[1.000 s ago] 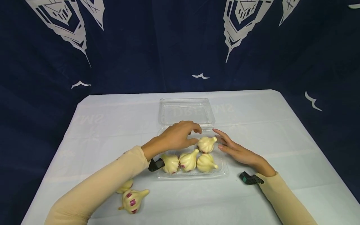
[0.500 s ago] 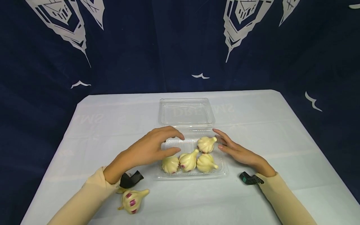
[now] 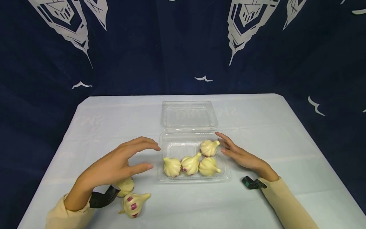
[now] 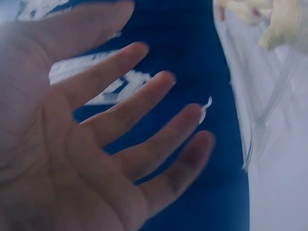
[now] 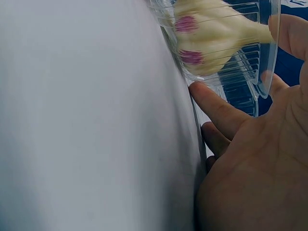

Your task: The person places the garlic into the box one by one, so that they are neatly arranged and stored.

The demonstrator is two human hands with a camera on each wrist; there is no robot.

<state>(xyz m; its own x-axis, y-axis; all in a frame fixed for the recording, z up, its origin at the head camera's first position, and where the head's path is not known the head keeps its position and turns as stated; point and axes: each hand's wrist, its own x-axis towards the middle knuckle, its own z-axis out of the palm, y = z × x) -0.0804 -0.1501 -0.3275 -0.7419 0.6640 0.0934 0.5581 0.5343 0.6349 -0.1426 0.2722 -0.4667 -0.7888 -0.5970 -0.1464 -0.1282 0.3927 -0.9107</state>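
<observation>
A clear plastic clamshell box point(image 3: 178, 144) lies with its lid point(image 3: 188, 115) folded back, holding several garlic bulbs. Three bulbs, among them one garlic bulb point(image 3: 190, 163) in the middle, line the front; another garlic bulb point(image 3: 209, 148) sits behind at the right. My left hand point(image 3: 114, 163) hovers left of the box, fingers spread and holding nothing. Below it, a garlic bulb with purple patches point(image 3: 133, 205) and a plainer garlic bulb point(image 3: 125, 187) rest on the table. My right hand point(image 3: 243, 156) is at the box's right side; in the right wrist view its fingers point(image 5: 219, 108) lie against the wall.
A white cloth covers the table point(image 3: 257, 117), with a dark blue patterned curtain point(image 3: 183, 47) behind it. Black wrist devices sit on both wrists, the right device point(image 3: 253, 183) close above the cloth.
My left hand has drawn back from above the box toward the lower left, over the loose bulbs. The right hand stays at the box's side, and the bulbs keep their places.
</observation>
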